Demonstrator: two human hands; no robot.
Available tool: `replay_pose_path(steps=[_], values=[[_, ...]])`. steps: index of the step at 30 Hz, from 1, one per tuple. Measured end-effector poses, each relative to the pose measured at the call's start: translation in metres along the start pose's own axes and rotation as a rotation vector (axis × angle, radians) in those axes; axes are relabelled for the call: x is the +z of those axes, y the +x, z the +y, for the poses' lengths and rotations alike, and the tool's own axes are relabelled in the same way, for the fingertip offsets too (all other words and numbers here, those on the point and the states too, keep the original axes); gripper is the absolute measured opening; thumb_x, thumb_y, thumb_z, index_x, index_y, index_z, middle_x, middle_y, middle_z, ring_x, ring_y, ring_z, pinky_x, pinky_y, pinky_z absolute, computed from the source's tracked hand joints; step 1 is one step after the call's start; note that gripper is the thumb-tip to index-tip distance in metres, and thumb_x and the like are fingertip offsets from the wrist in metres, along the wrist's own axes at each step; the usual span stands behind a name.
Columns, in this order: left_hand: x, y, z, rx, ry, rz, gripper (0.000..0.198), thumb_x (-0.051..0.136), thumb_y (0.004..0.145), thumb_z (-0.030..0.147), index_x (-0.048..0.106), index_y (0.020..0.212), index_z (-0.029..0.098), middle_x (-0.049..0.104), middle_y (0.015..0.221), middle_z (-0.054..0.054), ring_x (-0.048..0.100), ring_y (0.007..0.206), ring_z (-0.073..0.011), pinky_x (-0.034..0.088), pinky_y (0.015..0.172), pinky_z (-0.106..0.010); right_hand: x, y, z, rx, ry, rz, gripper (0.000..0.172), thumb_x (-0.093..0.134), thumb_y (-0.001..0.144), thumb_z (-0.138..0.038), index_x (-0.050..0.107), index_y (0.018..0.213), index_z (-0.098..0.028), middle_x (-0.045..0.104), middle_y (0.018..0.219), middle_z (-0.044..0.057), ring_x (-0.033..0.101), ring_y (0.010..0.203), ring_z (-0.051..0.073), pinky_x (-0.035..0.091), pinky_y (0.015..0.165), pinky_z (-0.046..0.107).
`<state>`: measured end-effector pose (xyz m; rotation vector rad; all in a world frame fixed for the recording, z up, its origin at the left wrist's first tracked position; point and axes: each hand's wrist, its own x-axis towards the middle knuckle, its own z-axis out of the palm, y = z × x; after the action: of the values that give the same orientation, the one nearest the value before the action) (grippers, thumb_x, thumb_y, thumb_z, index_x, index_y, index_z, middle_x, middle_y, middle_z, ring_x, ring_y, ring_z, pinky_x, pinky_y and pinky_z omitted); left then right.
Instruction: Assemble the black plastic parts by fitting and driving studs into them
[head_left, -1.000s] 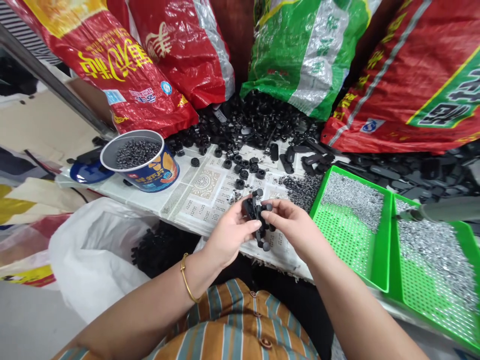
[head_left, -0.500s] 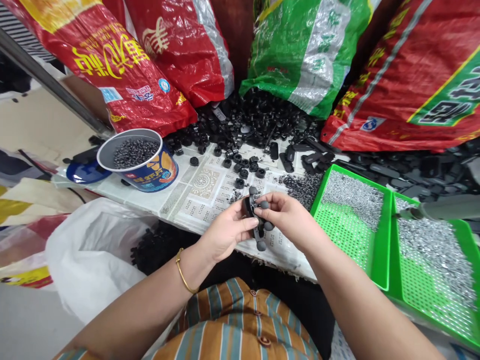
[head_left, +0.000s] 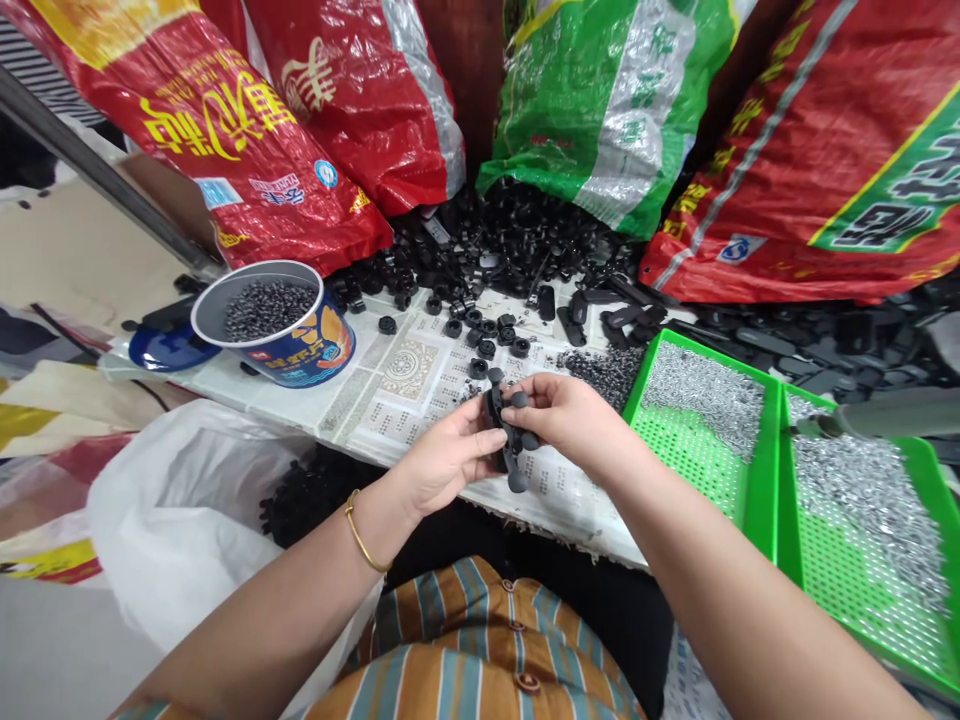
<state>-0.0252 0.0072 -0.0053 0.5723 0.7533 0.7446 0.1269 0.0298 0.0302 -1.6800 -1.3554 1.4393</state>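
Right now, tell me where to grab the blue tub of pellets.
Best, I think: wrap the blue tub around its side wall, coming from the near side. It is open and full of pellets, and a red sack crowds behind it.

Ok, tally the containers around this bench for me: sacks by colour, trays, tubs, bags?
Red sacks: 3
Green sack: 1
Green mesh trays: 2
Round tub: 1
White plastic bag: 1
Total: 8
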Motion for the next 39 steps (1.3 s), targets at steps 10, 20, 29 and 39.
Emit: replay_pose_path(steps=[10,20,29,39], values=[[-0.005,0.003,0.000,0.020,-0.050,-0.018,0.037,0.063,0.074,0.016,0.057,0.109,0.025,0.061,0.098,-0.004,0.060,0.072,-0.0103,0.049,0.065,-0.024,0.008,0.005,0.005,-0.036,-0.026,0.031,0.014,0.063,0.062,-0.026,0.061,0.074,-0.020,0.058,0.058,0.000,0.048,0.046,0.009,0.038,0.043,0.024],[-0.001,0.003,0.001,0.004,-0.012,0.023,0.040,0.065,0.072,0.017,0.056,0.110,0.024,0.060,0.104,-0.006,0.061,0.067,-0.0097,0.048,0.058,-0.021,0.005,0.004,0.008,0.003,0.046,-0.021,0.012,0.062,0.064,-0.024,0.055,0.072,-0.021,0.052,0.052,-0.003,0.047,0.041,0.009,0.038,0.039,0.023],[-0.002,0.003,0.001,-0.001,-0.028,0.033,0.036,0.065,0.072,0.018,0.057,0.107,0.022,0.060,0.103,-0.007,0.061,0.073,-0.0115,0.048,0.059,-0.021,0.006,0.004,0.006,0.017,0.051,-0.042,0.012,0.061,0.066,-0.024,0.054,0.074,-0.021,0.053,0.055,-0.002,0.051,0.042,0.011,0.044,0.039,0.026],[-0.007,0.004,0.003,0.009,-0.023,0.010,0.036,0.063,0.074,0.017,0.057,0.109,0.022,0.059,0.102,-0.006,0.061,0.076,-0.0124,0.049,0.062,-0.023,0.005,0.003,-0.004,0.055,0.002,-0.050,0.013,0.060,0.067,-0.021,0.052,0.077,-0.020,0.054,0.057,-0.002,0.053,0.045,0.011,0.047,0.039,0.025]])
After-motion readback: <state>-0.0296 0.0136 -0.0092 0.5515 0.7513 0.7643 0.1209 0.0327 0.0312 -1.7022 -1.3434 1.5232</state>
